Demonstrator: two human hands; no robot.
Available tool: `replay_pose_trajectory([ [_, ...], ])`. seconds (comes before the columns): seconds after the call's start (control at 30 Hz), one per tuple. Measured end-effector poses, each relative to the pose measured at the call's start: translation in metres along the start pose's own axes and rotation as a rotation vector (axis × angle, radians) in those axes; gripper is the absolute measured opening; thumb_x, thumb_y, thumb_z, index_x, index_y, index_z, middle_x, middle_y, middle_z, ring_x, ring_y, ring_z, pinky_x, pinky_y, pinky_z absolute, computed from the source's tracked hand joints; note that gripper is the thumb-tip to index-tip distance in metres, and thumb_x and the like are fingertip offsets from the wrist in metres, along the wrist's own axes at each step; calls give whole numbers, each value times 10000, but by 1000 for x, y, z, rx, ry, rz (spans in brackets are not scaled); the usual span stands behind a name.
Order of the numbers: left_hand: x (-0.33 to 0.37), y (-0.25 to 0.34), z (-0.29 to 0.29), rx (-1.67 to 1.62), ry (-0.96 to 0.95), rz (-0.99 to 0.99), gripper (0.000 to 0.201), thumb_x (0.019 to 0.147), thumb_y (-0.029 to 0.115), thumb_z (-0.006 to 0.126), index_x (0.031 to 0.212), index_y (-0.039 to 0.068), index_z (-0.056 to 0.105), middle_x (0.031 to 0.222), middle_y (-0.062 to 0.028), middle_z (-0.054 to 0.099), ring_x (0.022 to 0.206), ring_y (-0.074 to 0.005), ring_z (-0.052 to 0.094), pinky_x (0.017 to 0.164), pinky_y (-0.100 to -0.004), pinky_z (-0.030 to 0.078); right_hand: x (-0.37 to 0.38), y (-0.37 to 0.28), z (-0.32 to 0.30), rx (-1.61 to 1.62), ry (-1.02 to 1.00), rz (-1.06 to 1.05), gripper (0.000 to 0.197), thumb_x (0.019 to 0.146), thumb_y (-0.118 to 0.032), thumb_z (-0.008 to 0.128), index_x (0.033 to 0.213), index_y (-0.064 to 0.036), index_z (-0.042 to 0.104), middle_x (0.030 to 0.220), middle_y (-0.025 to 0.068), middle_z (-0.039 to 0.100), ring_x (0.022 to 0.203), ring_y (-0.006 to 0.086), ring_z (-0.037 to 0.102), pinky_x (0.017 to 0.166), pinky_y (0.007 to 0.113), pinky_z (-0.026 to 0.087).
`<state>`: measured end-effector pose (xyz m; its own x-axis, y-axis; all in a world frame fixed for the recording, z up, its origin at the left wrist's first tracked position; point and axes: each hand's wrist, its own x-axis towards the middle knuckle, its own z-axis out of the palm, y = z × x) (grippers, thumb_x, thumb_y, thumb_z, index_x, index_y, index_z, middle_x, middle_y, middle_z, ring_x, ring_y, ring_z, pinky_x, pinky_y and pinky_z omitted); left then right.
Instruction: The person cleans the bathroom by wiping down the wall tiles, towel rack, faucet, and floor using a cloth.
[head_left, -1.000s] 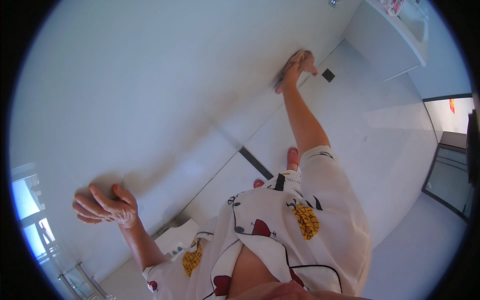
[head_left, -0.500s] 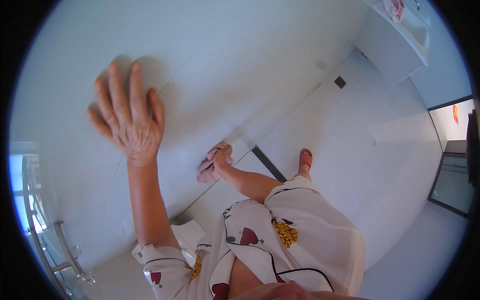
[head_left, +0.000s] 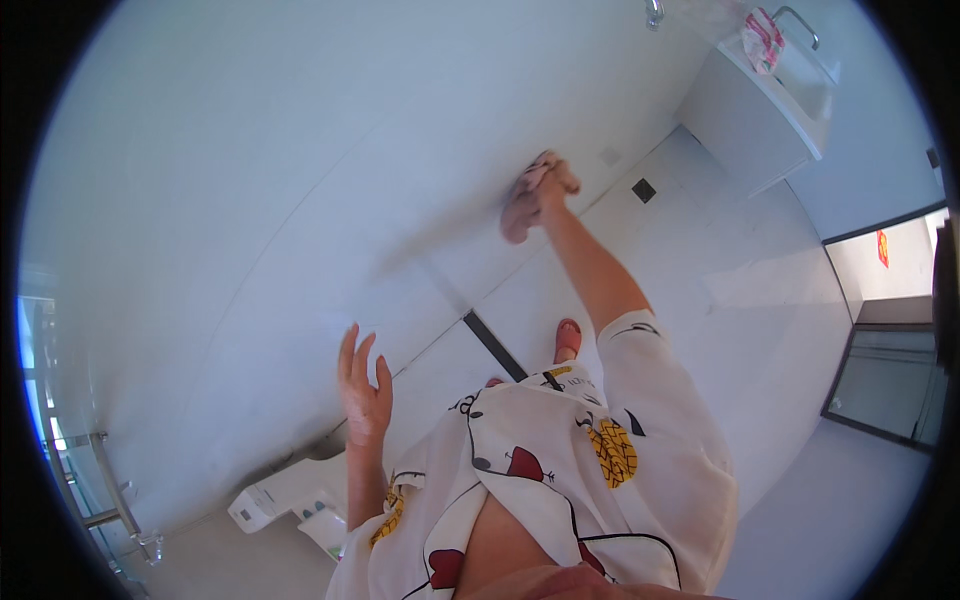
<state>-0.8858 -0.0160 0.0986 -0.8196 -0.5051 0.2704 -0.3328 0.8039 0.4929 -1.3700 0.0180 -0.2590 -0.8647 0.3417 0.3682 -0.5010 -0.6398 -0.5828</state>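
Observation:
A crumpled pinkish cloth point(head_left: 519, 218) is pressed against the glossy white wall point(head_left: 300, 120), under the fingers of my outstretched right hand point(head_left: 552, 186). That hand is somewhat blurred and lies low on the wall, not far from where it meets the floor. My left hand point(head_left: 366, 395) is drawn in near my chest, its fingers apart and nothing in it. It looks lifted away from the wall, although I cannot tell how large the gap is.
At the upper right stands a white washbasin cabinet point(head_left: 750, 120) with a tap point(head_left: 798, 25) and a pink-and-white cloth or bag point(head_left: 763, 42). A square floor drain point(head_left: 643, 190) and a dark strip point(head_left: 494, 345) mark the floor. Metal rails point(head_left: 115, 485) are at the lower left.
My right hand has slid the cloth along the wall, up and to the right. My left hand has come off the wall and dropped back toward my body.

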Motion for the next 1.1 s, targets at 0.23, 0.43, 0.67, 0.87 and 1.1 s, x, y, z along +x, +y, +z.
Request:
replay_pose_trajectory([
  [0.23,-153,-51,80,42,-212,-569,257,890,113,518,1121,7,558,1265,-200,502,1176,-349,475,982,-410,387,45,-90,71,-666,6,1293,394,926,-425,391,1141,-112,497,977,92,578,860,257,590,630,407,508],
  [0.43,-319,-128,131,73,-520,-777,302,812,224,590,1043,29,600,978,-187,634,958,-348,587,854,-408,470,63,-54,30,-189,43,1234,314,952,-392,312,821,-159,477,686,13,497,537,178,476,422,320,416],
  [0.67,-433,-153,181,102,-628,-1080,329,834,277,561,1050,31,594,988,-196,634,969,-364,584,853,-428,467,-40,-116,71,-28,-440,1352,299,943,-315,317,854,-69,461,730,80,542,628,220,560,490,341,488],
  [0.87,-263,-111,94,-72,-45,-875,288,859,216,539,1095,58,591,1120,-191,594,1046,-366,548,913,-413,433,-190,-268,206,-360,-222,1345,109,920,-118,338,900,-107,445,708,81,523,665,202,570,538,283,513],
  [1.1,-313,-101,41,-67,65,-861,266,837,176,543,1058,42,607,1085,-187,611,1040,-360,550,922,-417,428,-358,-244,221,216,-77,1688,195,864,-78,278,717,-88,406,678,31,461,605,193,468,566,323,479],
])
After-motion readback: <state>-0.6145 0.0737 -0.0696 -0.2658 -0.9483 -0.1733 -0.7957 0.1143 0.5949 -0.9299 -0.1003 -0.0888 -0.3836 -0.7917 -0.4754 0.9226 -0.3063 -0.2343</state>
